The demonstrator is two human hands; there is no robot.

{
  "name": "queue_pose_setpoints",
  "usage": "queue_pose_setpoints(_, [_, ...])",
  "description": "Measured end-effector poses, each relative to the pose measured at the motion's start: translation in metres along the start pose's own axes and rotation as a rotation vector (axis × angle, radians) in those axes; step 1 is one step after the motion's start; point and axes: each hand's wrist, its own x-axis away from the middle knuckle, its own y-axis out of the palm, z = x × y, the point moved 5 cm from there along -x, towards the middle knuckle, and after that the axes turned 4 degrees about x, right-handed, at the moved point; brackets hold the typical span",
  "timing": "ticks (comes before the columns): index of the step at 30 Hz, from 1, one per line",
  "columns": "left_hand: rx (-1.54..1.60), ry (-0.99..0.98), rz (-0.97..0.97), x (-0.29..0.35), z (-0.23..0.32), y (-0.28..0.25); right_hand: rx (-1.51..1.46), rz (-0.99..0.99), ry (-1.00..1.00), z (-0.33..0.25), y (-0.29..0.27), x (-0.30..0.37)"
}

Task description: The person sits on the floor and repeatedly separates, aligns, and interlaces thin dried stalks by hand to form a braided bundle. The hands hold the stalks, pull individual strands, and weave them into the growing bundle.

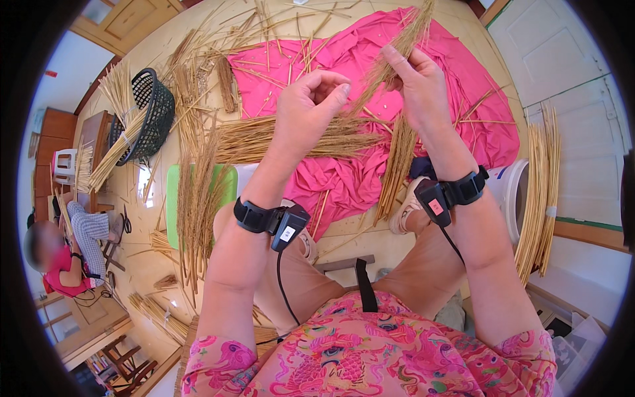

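Observation:
My right hand (417, 78) is closed around a thin bunch of dried, feathery grass stalks (370, 86), which slants from the upper right down toward the lower left. Just left of the bunch is my left hand (311, 99), its fingers curled and the thumb bent toward the fingertips; whatever may be pinched there cannot be made out. Below both hands, a thick pile of similar grass stalks (264, 140) lies across a pink cloth (483, 126). Another bundle of stalks (397, 165) rests on the cloth beneath my right wrist.
To the left, a dark green basket (155, 112) holds stalks. Grass heads lie over a green-topped stool (173, 198). At right, a white bucket (512, 192) stands beside tied upright stalks (537, 198). Loose straw litters the floor. Another person (66, 264) sits at far left.

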Motion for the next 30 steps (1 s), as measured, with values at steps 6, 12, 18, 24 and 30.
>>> queue_pose_setpoints(6, [0.247,-0.264,-0.068,0.001,-0.012,0.002,-0.016,-0.068,0.008,-0.001,0.004,0.007])
queue_pose_setpoints(12, [0.232,-0.264,-0.048,0.003,-0.014,0.008,-0.003,-0.074,0.008,-0.003,0.014,0.012])
queue_pose_setpoints(18, [0.137,-0.279,-0.053,0.003,-0.019,0.006,0.082,-0.116,0.015,0.001,0.019,0.017])
queue_pose_setpoints(24, [0.144,-0.444,-0.026,0.009,-0.035,0.009,0.047,0.022,-0.120,-0.004,0.011,0.011])
queue_pose_setpoints(30, [0.021,-0.431,0.027,0.007,-0.038,-0.008,-0.196,0.024,-0.058,-0.021,-0.017,-0.007])
